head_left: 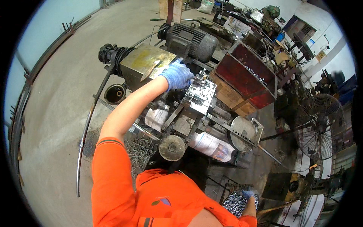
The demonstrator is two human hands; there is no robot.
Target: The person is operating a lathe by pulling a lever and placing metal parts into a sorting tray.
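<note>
My left hand [177, 76], in a blue knit glove, reaches far forward to a machine. Its fingers are curled down beside the shiny metal fixture block [201, 94], and what they close on is hidden. Left of the glove is the machine's box-shaped metal housing [145, 62]. Down at the lower right, my right hand [248, 194], also blue-gloved, dips into a container of small shiny metal parts [235, 204]. The fingers of that hand are mostly hidden, so their grip does not show.
An electric motor [193, 41] sits behind the housing. A dark red metal bin [247, 73] rests on wood at the right. Round plates [172, 147], a perforated bar [232, 130] and a long rod [85, 140] surround the machine. A caged fan [320, 126] stands farther right.
</note>
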